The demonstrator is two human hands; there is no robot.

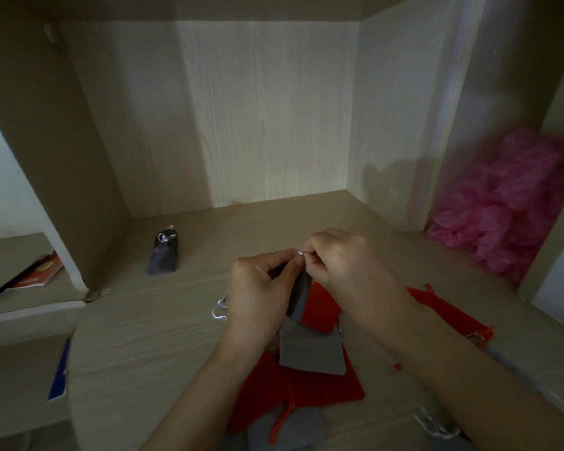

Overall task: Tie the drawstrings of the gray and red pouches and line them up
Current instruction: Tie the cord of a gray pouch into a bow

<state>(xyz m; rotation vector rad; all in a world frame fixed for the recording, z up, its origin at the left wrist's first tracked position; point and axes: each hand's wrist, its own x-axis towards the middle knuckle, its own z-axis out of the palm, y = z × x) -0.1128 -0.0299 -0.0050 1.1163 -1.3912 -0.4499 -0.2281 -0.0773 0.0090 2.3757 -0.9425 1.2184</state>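
A gray pouch (299,296) hangs above the shelf between my two hands. My left hand (258,288) grips its gathered top. My right hand (342,255) pinches its silver drawstring (301,252) at the pouch's mouth. Below them lies a pile of loose pouches: a flat gray one (311,353) on top of a red one (306,392), with another red pouch (453,315) to the right. A tied gray pouch (163,255) lies alone at the back left of the shelf.
The work surface is a wooden shelf (150,336) walled at the back and both sides. Pink plastic bags (508,203) fill the compartment on the right. A booklet and a dark stick (30,271) lie in the left compartment. More gray pouches (287,431) sit at the near edge.
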